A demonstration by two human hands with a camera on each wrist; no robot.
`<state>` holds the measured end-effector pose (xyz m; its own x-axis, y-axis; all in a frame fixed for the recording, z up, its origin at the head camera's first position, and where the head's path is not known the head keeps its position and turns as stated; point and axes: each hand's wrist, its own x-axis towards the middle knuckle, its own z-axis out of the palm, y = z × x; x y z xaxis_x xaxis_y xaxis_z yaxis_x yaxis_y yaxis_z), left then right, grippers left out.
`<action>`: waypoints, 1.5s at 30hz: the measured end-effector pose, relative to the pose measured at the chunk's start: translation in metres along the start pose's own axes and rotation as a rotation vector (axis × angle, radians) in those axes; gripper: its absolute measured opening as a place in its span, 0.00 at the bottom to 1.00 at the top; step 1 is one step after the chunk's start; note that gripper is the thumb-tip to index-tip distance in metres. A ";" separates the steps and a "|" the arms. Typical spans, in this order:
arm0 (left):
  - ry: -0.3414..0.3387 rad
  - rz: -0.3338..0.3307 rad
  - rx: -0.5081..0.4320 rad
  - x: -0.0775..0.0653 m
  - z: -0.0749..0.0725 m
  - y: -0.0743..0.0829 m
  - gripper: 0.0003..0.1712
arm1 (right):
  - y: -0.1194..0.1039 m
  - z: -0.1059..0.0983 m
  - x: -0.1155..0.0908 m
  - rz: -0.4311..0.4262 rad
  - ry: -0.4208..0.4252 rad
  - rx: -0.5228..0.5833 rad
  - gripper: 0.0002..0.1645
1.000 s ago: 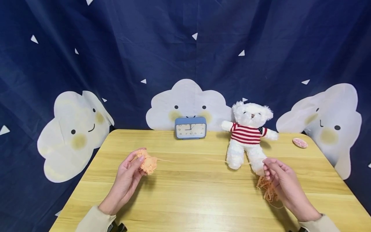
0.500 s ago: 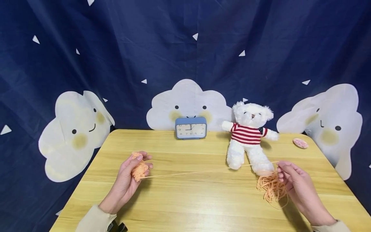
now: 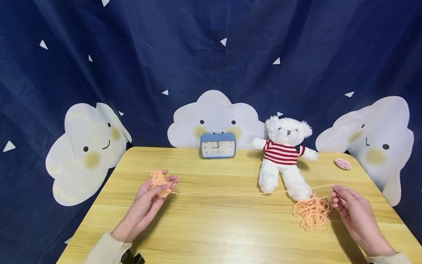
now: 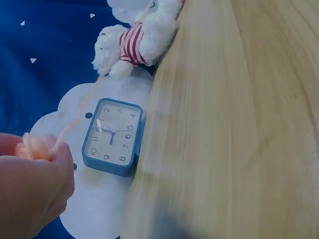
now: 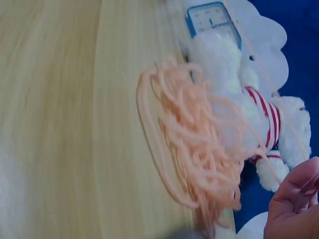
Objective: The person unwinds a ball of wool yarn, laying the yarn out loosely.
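On the left, my left hand (image 3: pixel 146 205) holds a small wad of peach yarn (image 3: pixel 159 182), thumb pressed over it and fingertips showing behind. From this wad a thin strand (image 3: pixel 224 194) runs across to my right hand (image 3: pixel 357 216), which pinches it between thumb and fingers above the table's right side. A loose, tangled yarn pile (image 3: pixel 312 212) lies on the table just left of that hand, against the foot of a white teddy bear (image 3: pixel 287 154) in a red-striped shirt. In the left wrist view, the yarn wad (image 4: pixel 34 149) pokes out over the hand.
At the back of the wooden table (image 3: pixel 211 227) stands a blue alarm clock (image 3: pixel 218 146), left of the bear. A small pink oval object (image 3: pixel 343 164) lies near the back right corner. Behind hangs a dark blue curtain (image 3: pixel 184 47) with cloud faces.
My right hand has moved right with the strand, baring more of the yarn pile. In my left hand the wad has turned, and the fingers now reach out farther behind it.
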<state>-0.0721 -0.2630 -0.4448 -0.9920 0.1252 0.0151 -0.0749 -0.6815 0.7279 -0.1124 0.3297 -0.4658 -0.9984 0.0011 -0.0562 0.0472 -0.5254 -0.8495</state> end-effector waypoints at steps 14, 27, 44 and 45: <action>0.078 0.024 0.205 -0.002 0.003 0.003 0.27 | -0.017 -0.032 0.008 0.122 0.020 -0.471 0.20; 0.291 0.003 0.304 0.002 0.009 0.001 0.23 | -0.017 -0.035 0.015 0.245 -0.036 -0.799 0.18; 0.143 0.026 0.233 0.004 0.012 -0.001 0.30 | 0.017 0.033 -0.008 -0.051 0.077 -0.395 0.16; 0.133 0.027 0.231 0.004 0.012 -0.001 0.30 | 0.021 0.040 -0.009 -0.042 0.059 -0.364 0.15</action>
<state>-0.0752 -0.2529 -0.4371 -0.9991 0.0035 -0.0427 -0.0387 -0.4992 0.8656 -0.1034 0.2844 -0.4622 -0.9968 0.0706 -0.0382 0.0244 -0.1872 -0.9820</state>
